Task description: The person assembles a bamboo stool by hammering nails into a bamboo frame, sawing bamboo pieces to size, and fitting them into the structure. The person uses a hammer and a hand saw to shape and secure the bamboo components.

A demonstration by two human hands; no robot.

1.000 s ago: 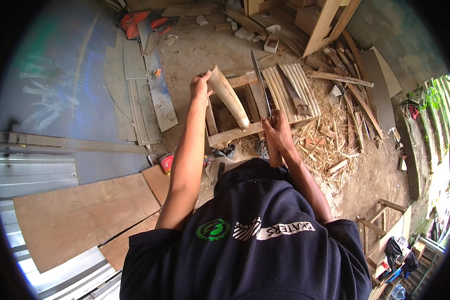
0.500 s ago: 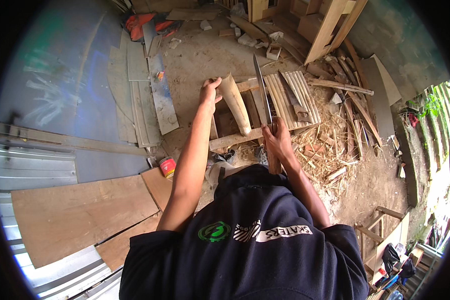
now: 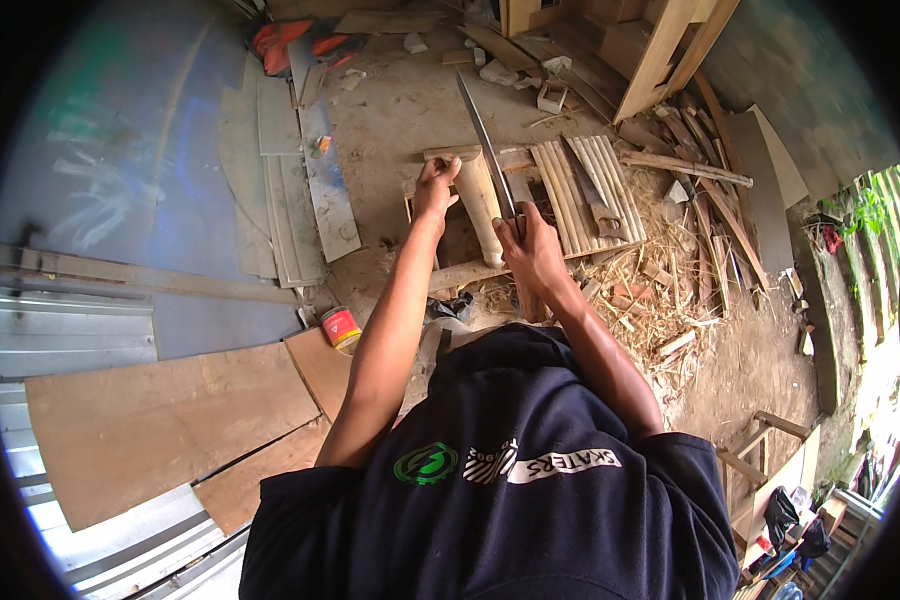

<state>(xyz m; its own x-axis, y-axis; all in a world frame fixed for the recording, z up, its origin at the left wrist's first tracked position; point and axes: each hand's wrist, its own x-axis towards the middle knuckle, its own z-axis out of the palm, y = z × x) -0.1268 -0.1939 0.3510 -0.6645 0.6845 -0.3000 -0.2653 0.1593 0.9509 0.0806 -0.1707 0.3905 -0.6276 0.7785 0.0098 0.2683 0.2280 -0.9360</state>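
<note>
My left hand (image 3: pixel 436 190) is closed on the upper part of a pale bamboo piece (image 3: pixel 480 215), which stands slightly tilted over a low wooden frame (image 3: pixel 460 273). In my right hand (image 3: pixel 532 248) is a machete (image 3: pixel 483 130), gripped by its wooden handle. Its long dark blade points away from me and up to the left, close along the right side of the bamboo piece; whether they touch I cannot tell. Several pale bamboo slats (image 3: pixel 602 170) lie side by side on the right part of the frame. A handsaw (image 3: pixel 590 190) with a wooden handle rests on them.
Shavings and offcuts (image 3: pixel 660 320) litter the ground right of the frame. A red tin (image 3: pixel 341 327) stands left of my left forearm, near plywood sheets (image 3: pixel 170 420). Planks (image 3: pixel 705 195) are heaped at the right, and a wooden cabinet frame (image 3: pixel 660 60) stands at the back.
The machete has swung left, with its blade now beside the bamboo piece. My right hand has moved left and a little farther away. The left hand and bamboo have shifted slightly right.
</note>
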